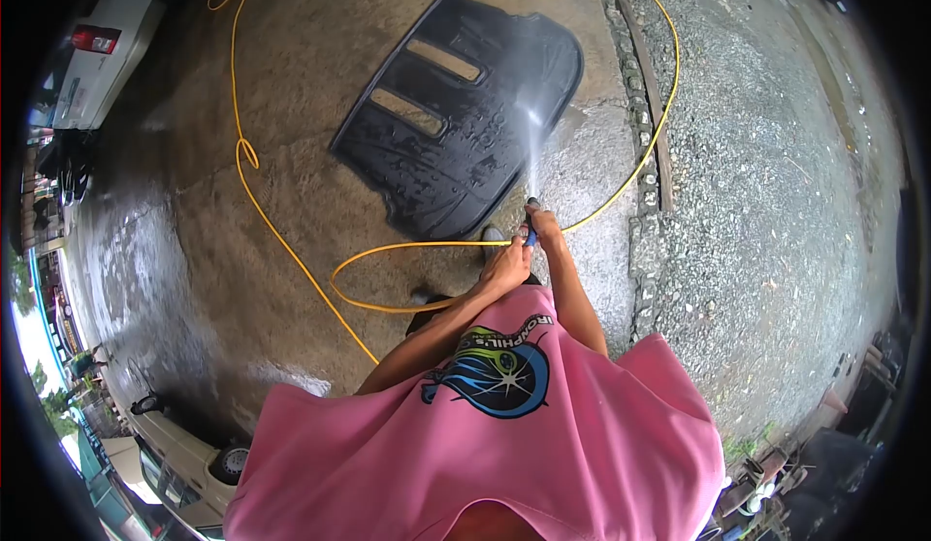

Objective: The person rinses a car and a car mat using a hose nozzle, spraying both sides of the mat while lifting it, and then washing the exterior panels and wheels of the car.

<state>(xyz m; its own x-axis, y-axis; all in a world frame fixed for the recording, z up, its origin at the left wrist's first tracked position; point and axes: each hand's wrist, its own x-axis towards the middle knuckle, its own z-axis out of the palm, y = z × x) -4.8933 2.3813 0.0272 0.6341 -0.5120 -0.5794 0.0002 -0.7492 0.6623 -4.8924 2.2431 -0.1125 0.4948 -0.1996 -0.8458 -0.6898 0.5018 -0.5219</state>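
My right hand (546, 224) is wrapped round a hose spray nozzle (531, 237) with a dark tip and a blue part. My left hand (505, 269) is closed just below it, at the nozzle's lower end where the yellow hose (407, 244) meets it. White water spray leaves the tip and strikes the right part of a black car floor mat (427, 168). This large mat lies flat and wet on the concrete, ahead of my feet, with two long slots cut through it. Fingers partly hide the nozzle's body.
The yellow hose loops across the wet concrete (291, 105) on both sides of me. Gravel (756, 211) lies to the right, past a rough concrete edge and a narrow strip (663, 168). A white vehicle (102, 66) stands at upper left, another car (179, 449) at lower left.
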